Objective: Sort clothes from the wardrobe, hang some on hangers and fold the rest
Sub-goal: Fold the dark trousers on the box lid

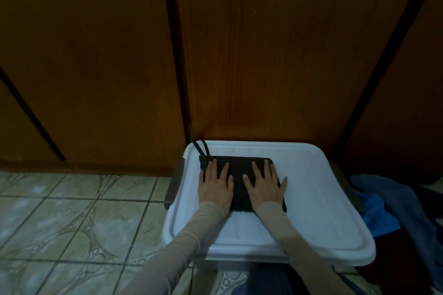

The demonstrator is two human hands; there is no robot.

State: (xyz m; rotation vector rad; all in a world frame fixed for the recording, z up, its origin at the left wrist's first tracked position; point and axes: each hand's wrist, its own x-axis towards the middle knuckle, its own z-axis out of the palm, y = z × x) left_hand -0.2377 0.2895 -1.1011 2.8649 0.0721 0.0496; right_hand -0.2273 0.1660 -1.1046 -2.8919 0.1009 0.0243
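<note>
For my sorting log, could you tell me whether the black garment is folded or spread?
Folded: the black garment is a compact rectangle on the white lid.

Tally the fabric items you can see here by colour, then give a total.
Black folded garment under both hands, on the white lid: 1
Blue clothes heap beside the lid, pieces not separable: 1
Total: 2
</note>
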